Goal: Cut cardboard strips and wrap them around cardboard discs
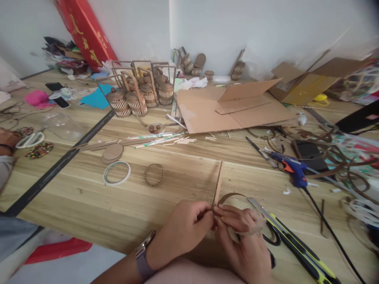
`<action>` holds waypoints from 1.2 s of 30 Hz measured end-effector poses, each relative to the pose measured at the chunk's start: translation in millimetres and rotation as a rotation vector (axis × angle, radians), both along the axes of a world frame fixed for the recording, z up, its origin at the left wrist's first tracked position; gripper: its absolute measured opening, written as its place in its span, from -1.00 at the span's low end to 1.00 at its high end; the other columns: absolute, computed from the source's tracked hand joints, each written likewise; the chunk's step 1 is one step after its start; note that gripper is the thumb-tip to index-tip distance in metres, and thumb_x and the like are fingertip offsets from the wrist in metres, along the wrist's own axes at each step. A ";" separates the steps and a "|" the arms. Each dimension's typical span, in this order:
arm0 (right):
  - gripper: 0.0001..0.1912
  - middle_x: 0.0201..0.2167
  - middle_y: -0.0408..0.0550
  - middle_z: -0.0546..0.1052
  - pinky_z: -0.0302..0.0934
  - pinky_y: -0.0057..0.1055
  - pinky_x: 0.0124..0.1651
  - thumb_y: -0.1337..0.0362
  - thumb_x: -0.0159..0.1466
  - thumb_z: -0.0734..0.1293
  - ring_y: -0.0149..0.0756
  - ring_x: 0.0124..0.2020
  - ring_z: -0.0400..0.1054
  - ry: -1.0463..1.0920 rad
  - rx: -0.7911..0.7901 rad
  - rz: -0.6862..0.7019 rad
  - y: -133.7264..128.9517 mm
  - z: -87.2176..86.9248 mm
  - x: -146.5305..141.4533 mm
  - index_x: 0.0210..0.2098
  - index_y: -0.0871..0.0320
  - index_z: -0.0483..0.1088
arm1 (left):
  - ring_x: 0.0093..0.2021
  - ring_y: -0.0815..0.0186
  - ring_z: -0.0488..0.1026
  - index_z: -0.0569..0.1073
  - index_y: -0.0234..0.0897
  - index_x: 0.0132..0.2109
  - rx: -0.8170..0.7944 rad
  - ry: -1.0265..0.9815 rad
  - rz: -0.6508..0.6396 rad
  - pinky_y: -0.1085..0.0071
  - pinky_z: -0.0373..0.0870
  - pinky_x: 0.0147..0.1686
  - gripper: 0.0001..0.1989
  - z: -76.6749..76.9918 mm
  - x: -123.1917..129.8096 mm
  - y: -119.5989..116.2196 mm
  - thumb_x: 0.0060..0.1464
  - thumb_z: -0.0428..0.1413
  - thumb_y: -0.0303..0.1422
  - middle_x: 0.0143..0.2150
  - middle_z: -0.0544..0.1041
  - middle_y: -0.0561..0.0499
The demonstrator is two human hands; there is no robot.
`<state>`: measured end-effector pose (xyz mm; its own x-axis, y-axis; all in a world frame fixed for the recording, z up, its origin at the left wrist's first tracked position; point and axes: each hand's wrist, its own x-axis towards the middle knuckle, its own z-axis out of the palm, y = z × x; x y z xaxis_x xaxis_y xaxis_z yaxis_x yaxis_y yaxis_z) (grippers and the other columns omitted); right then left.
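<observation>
My left hand [189, 223], with a watch on its wrist, pinches the near end of a narrow cardboard strip [218, 183]. The strip stretches away from me over the wooden table, its corrugated edge showing. Against the same end press the fingers of my right hand [242, 232], closed and touching the left fingertips. A thin brown band [233, 195] curves out by the right hand; where its ends go is hidden by the fingers. Just right of that hand lie a yellow and black utility knife [299, 244] and black scissor handles [274, 232], partly covered.
A blue glue gun [293, 167] lies right, its cord running to the front edge. A tape roll [117, 173] and a small ring [153, 175] sit left of centre. Behind are a cardboard sheet [201, 106] and several small handled baskets [136, 102]. Another person's hand [8, 140] is far left.
</observation>
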<state>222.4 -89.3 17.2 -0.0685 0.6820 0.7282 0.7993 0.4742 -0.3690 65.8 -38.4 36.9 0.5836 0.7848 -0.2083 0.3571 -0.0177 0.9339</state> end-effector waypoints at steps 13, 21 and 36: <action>-0.87 -0.35 -0.17 0.65 0.25 -0.21 -0.12 0.41 0.28 0.30 -0.28 -0.35 0.54 -0.015 0.006 -0.013 -1.8 -0.9 0.1 -0.28 0.01 0.34 | -0.55 0.45 0.05 0.09 -0.27 -0.60 0.084 0.071 0.043 0.41 -0.14 -0.54 -0.66 0.9 1.2 -1.2 0.09 -0.02 -0.39 -0.61 0.01 0.15; -0.84 -0.35 -0.10 0.62 0.38 -0.27 -0.18 0.45 0.28 0.28 -0.24 -0.25 0.55 0.292 -0.107 0.035 -6.6 -16.4 -1.0 -0.21 0.06 0.38 | -0.53 0.41 0.21 0.35 -0.30 -0.56 0.017 0.049 0.027 0.47 0.00 -0.52 -0.69 5.6 0.0 -0.6 0.12 -0.02 -0.35 -0.61 0.28 0.11; -0.87 -0.23 -0.08 0.66 0.21 -0.18 -0.03 0.30 0.39 0.21 -0.23 -0.18 0.54 -0.013 -0.068 -0.063 -2.3 -6.3 -2.2 -0.11 0.05 0.36 | -0.39 0.36 0.42 0.48 -0.29 -0.27 0.032 -0.020 0.007 0.51 0.17 -0.43 -0.79 2.1 -0.7 1.5 0.27 0.01 -0.32 -0.38 0.55 0.04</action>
